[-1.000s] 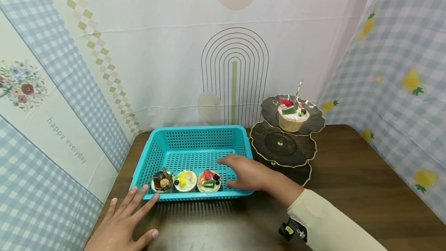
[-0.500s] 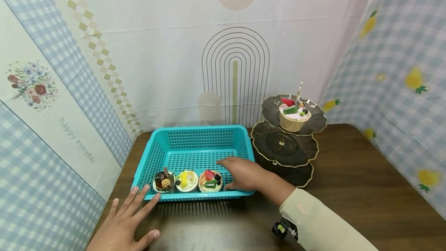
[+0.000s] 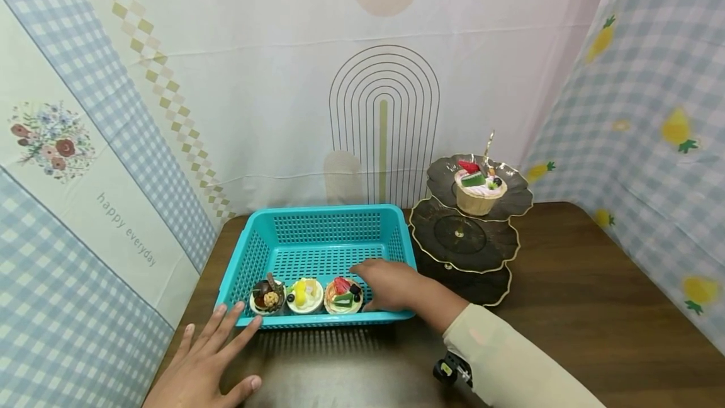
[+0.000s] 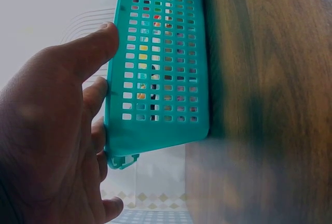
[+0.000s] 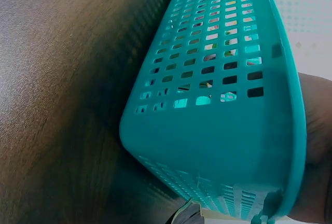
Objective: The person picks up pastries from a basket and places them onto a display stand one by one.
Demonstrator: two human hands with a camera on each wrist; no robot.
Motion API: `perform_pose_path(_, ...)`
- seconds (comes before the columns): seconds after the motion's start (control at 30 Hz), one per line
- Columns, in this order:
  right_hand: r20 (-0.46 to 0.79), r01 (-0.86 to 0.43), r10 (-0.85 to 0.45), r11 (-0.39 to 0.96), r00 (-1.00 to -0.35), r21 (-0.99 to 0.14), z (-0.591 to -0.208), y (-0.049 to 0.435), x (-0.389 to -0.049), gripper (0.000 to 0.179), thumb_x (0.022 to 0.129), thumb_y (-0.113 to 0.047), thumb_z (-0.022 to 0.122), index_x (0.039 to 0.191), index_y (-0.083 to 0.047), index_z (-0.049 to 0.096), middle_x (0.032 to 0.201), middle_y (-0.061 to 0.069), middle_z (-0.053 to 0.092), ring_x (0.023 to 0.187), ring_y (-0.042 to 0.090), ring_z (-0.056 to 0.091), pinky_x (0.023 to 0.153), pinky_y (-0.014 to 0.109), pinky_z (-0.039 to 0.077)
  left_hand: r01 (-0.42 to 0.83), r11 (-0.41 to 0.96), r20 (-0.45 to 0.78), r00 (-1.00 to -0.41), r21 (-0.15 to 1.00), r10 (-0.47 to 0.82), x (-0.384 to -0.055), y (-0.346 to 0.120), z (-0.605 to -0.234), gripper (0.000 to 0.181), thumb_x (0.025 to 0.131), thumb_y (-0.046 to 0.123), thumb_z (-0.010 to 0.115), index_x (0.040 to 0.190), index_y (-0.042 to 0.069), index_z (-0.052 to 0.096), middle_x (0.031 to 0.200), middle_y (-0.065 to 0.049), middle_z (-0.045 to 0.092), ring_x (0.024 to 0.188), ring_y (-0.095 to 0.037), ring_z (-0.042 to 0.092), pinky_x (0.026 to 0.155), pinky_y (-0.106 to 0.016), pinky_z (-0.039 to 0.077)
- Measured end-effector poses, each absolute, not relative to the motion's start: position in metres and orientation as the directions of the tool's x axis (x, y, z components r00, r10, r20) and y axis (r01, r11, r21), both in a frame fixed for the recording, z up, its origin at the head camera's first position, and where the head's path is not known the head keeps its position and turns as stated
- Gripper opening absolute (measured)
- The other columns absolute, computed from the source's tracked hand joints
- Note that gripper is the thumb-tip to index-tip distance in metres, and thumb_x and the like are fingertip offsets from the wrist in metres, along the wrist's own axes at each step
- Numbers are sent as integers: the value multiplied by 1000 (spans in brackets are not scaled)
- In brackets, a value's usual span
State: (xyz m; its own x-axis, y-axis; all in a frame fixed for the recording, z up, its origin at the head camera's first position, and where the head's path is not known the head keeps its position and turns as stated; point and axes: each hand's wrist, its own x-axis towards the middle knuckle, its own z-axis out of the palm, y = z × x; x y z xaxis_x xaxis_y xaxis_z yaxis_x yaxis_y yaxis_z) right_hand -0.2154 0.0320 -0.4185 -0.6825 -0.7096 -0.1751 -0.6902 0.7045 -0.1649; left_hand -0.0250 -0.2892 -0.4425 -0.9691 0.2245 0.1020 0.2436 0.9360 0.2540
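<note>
A row of three small dessert cups sits along the near side of a turquoise plastic basket: a chocolate one, one topped with yellow fruit and a fruit tart with red and green pieces. My right hand reaches over the basket's right end, its thumb and fingers spread close beside the fruit tart. In the right wrist view the basket wall hides those fingers. My left hand lies with fingers spread, fingertips at the basket's front left corner.
To the right of the basket stands a dark tiered stand with gold scalloped rims. Its top tier bears a cupcake with pink cream and fruit. The wooden table ends against a white patterned cloth at the back.
My right hand has shifted slightly left, closer to the fruit tart. My left hand stays at the basket's corner, and the desserts keep their places.
</note>
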Motion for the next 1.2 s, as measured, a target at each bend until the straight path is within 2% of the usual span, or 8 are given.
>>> perform_pose_path(0.3,-189,-695,-706,707,-682,-130,-422,25,-218,76,82,-42,88,146,-14,59,143,5,59,132,24,54,99,44,55,235,938,101,-971,256,216,-24,-289,-443,78,93,64,64,161,38,35,169,-5,24,148,3,-16,119,-70,-1)
perform_pose_path(0.53,-173,-719,-726,686,-666,-108,-430,20,-219,62,82,-40,88,133,-14,66,118,0,68,107,18,64,79,37,58,232,936,100,-972,265,213,-24,-289,-444,79,92,64,65,161,37,37,169,-6,25,148,4,-16,118,-71,1)
perform_pose_path(0.67,-167,-734,-743,668,-648,-125,-433,20,-221,54,82,-37,88,127,-13,69,108,-2,68,100,15,64,78,33,57,230,934,96,-973,273,211,-23,-289,-444,79,92,64,65,161,37,36,169,-6,25,148,4,-15,119,-70,0)
perform_pose_path(0.83,-155,-730,-760,650,-632,-212,-432,20,-223,46,82,-33,89,118,-12,71,99,-5,67,93,11,63,76,30,56,229,936,98,-973,268,209,-24,-288,-445,79,92,64,65,161,37,36,169,-5,24,148,4,-16,119,-69,-2)
perform_pose_path(0.93,-166,-707,-752,657,-638,-260,-431,20,-224,44,82,-33,89,117,-13,71,97,-7,66,91,9,61,75,29,55,229,936,101,-973,267,209,-24,-289,-445,78,93,64,65,161,37,36,170,-3,22,149,3,-15,118,-71,1)
perform_pose_path(1.07,-189,-678,-734,676,-652,-288,-430,20,-224,49,84,-35,87,124,-13,70,105,-5,68,96,10,62,80,30,55,235,936,109,-971,264,213,-25,-289,-444,78,93,64,65,161,37,37,170,-1,21,153,-5,-10,116,-73,7)
perform_pose_path(1.2,-192,-661,-728,681,-658,-316,-430,20,-225,51,86,-37,85,128,-14,69,112,-4,69,102,12,64,85,32,55,237,935,114,-970,262,214,-25,-289,-444,79,93,63,65,161,36,37,169,-5,23,152,-4,-11,117,-72,6)
